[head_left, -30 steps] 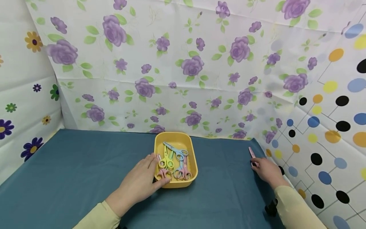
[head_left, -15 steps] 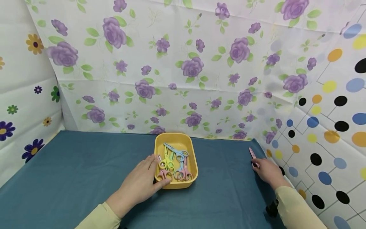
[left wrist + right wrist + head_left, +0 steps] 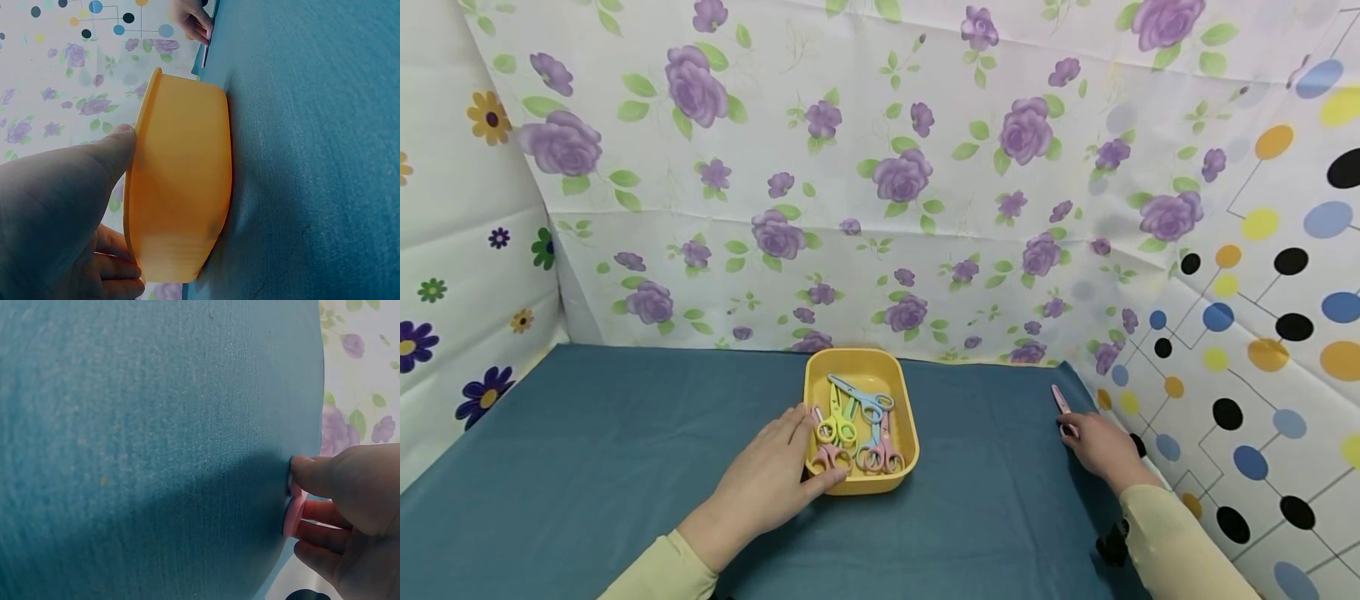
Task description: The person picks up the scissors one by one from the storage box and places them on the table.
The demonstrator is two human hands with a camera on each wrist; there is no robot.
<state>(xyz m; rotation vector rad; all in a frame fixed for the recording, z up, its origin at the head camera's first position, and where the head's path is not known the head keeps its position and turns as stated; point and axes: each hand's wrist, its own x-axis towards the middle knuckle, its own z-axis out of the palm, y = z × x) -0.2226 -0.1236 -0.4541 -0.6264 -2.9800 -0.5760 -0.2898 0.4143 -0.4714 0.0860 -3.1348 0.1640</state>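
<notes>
A yellow plastic tray (image 3: 912, 433) with rounded corners stands near the back of the table, holding several small scissors. Among them are blue scissors (image 3: 874, 403), yellow-green scissors (image 3: 835, 421) and pink scissors (image 3: 891, 450). My left hand (image 3: 767, 479) holds the tray's near left corner, thumb on the front rim and fingers at the left rim. Far to the right, my right hand (image 3: 1101, 450) pinches another pair of pink scissors (image 3: 1061, 400) by the handles. The blades point toward the back wall. In the right wrist view, thumb and fingers meet the pink handle (image 3: 294, 515) close over the cloth.
A dark blue cloth (image 3: 625, 467) covers the table. White flowered sheeting (image 3: 850, 167) rises along the back edge, and a dotted sheet (image 3: 1262, 400) stands right beside my right hand. Another flowered sheet (image 3: 445, 275) bounds the left side. A black object (image 3: 1112, 546) sits under my right wrist.
</notes>
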